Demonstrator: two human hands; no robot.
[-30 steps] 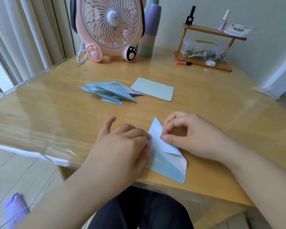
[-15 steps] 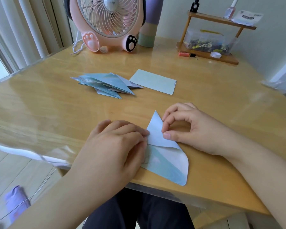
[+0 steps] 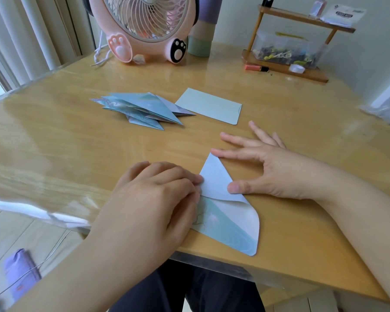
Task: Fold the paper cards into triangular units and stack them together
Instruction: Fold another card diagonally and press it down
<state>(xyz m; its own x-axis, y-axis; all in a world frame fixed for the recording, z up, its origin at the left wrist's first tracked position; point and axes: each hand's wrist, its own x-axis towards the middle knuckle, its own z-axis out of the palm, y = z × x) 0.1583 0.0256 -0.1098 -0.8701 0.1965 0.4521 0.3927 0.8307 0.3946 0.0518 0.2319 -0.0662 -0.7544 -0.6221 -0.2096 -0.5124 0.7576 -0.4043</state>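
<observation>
A pale blue paper card (image 3: pixel 227 212), partly folded with one corner turned over, lies near the front edge of the wooden table (image 3: pixel 77 154). My left hand (image 3: pixel 153 199) rests knuckles-up on the card's left side, its fingertips pressing the fold. My right hand (image 3: pixel 263 170) lies to the right with fingers spread straight; its thumb presses the folded flap and its index fingertip touches the flap's tip. A stack of folded blue triangular units (image 3: pixel 142 109) sits farther back. Next to the stack on the right lies a flat unfolded card (image 3: pixel 209 105).
A pink desk fan (image 3: pixel 146 30) stands at the back of the table, with a pastel tumbler (image 3: pixel 202 30) beside it. A small wooden shelf (image 3: pixel 288 41) with a clear box and bottles is at the back right. An orange tube (image 3: pixel 256 68) lies before it.
My right hand's fingers have uncurled and spread flat, the thumb staying on the flap. The left hand keeps pressing the card. The camera has moved closer.
</observation>
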